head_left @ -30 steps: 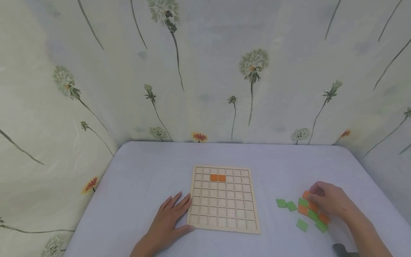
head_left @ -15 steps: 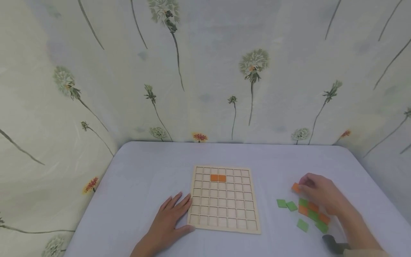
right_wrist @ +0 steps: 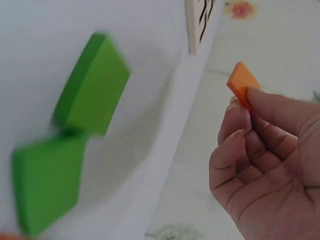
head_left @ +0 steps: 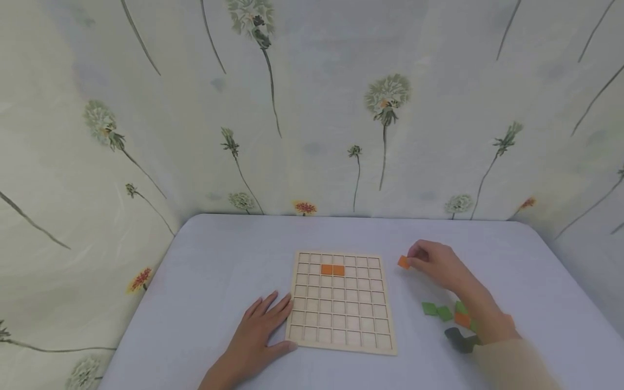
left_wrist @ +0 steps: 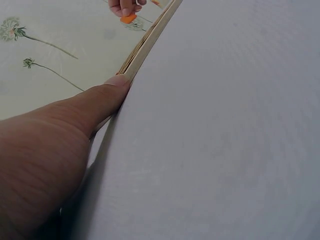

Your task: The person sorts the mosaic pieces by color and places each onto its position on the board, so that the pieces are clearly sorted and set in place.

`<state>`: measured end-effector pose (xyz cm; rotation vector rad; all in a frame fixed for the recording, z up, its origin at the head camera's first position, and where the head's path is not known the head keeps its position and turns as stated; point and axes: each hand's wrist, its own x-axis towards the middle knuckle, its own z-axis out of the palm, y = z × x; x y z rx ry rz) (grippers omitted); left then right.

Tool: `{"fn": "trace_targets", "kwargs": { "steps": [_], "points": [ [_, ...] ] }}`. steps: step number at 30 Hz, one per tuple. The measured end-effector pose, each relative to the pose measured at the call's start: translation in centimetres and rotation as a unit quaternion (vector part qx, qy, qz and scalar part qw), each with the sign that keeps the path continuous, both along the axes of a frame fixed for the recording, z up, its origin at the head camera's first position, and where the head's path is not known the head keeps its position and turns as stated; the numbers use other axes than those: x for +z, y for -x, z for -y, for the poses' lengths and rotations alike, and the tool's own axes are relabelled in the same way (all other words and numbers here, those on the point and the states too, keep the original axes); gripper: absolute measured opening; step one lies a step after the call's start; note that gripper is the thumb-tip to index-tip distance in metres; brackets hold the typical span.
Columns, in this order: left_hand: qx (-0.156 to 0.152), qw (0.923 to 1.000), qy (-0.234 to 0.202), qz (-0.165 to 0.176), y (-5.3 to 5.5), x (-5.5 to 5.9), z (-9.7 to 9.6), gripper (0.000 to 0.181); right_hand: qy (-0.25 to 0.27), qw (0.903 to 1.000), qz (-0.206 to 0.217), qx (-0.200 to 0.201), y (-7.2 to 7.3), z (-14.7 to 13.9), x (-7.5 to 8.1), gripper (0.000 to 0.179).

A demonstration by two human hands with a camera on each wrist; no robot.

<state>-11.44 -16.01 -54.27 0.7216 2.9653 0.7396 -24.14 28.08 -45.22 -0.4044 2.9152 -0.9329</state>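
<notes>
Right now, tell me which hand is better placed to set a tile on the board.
Probably the right hand: it pinches an orange tile near the board, while the left hand touches the board's left side.

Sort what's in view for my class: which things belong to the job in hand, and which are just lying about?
Likely in the job:
held orange tile in the right grip
gridded board, touched by the left grip
two orange tiles set in it

Lying about, though possibly for later use:
loose green tiles
loose orange tiles
</notes>
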Motion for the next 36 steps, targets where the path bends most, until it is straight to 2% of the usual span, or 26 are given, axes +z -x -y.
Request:
{"fn": "trace_targets", "kwargs": {
  "steps": [9,14,21,25,36],
  "points": [
    [0.002,1.0,-0.008,0.004,0.0,0.0,0.1,0.087,0.001,0.9993,-0.006,0.036,2.5,5.8,-0.5,0.004],
    [-0.002,0.9999,-0.013,-0.001,0.0,-0.1,0.2,0.087,0.0,0.9985,0.005,0.055,3.3,8.3,-1.0,0.004],
    [-0.006,0.9999,-0.01,-0.008,0.1,-0.4,0.3,0.087,-0.006,0.9976,0.025,0.064,3.4,10.3,-2.1,0.005],
    [-0.006,0.9999,-0.01,-0.005,0.1,-0.4,0.2,0.087,-0.008,0.9969,0.022,0.075,3.3,10.6,-2.7,0.005],
    [-0.001,1.0,0.001,-0.001,0.1,-0.2,0.2,0.087,-0.024,0.9953,0.026,0.09,2.9,11.2,-3.1,0.008]
  ]
}}
